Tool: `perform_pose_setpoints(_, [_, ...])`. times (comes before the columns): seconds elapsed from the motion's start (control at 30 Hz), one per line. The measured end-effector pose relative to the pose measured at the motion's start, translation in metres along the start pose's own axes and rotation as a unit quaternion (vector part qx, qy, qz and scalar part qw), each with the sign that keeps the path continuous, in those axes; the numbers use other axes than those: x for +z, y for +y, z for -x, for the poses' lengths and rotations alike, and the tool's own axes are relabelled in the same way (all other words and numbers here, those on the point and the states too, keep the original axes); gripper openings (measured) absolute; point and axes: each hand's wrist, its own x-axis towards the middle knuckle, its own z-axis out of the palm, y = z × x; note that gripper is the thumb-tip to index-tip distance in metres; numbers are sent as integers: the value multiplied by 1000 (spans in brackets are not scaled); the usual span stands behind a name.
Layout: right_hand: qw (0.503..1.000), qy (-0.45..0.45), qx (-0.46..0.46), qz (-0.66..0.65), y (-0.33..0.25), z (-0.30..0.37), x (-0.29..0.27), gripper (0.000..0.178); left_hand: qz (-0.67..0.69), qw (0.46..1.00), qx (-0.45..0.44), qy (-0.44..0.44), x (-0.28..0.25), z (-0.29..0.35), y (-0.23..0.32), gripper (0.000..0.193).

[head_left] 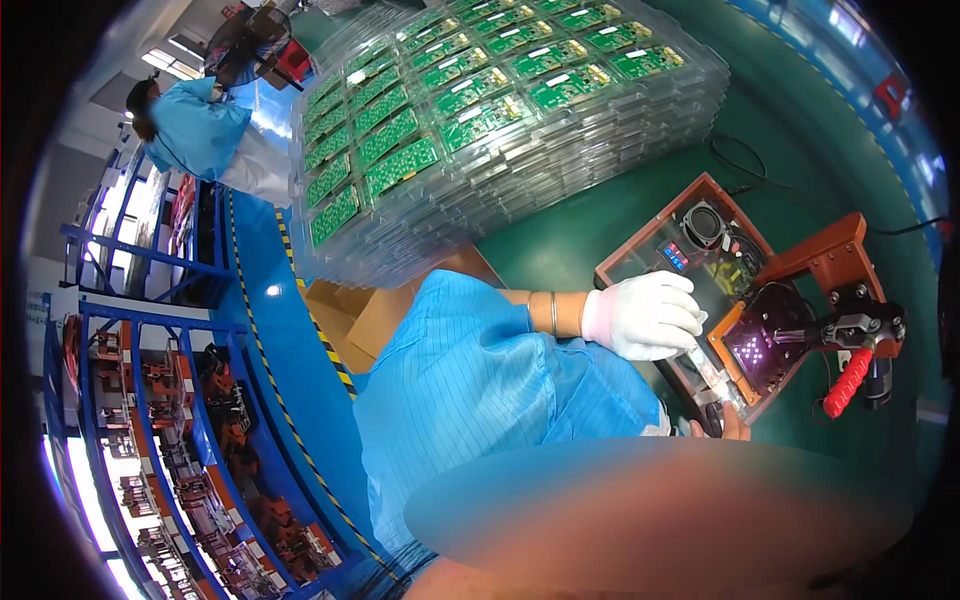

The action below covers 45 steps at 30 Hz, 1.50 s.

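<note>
My left hand [650,315], in a white glove with a bangle on the wrist, is over the near left side of a test fixture [630,258]. Its fingers are curled together, and what they hold, if anything, is hidden. Just below them a pale, clear-looking strip [712,375] lies along an orange-brown bar [728,362]. Bare fingers of my right hand [738,426] close around a small black object [713,418] at the fixture's near edge; the rest of that hand is hidden. Lit spots glow on the fixture's dark plate [755,352].
A toggle clamp with a red handle [848,383] stands on the fixture's right. Stacked clear trays [520,170] of green circuit boards [403,165] rise behind left, above a cardboard box [350,318]. Blue shelving [205,450] and a co-worker in blue [200,125] are further left.
</note>
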Motion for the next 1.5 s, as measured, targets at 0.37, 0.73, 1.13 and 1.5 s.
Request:
perform_pose_setpoints(0.37, [999,23,-1,-39,1,-1,3,57,7,1000,3,5,-1,-4,0,15])
perform_pose_setpoints(0.73, [999,35,6,-36,-4,3,5,56,14,1000,1,13,-2,-3,4,16])
perform_pose_setpoints(1.13, [998,57,-6,-20,-8,-9,4,54,13,986,-44,-159,-13,-16,-2,21])
perform_pose_setpoints(1.5, [999,34,13,-9,-2,-1,-2,54,12,988,-61,-138,-6,-16,7,23])
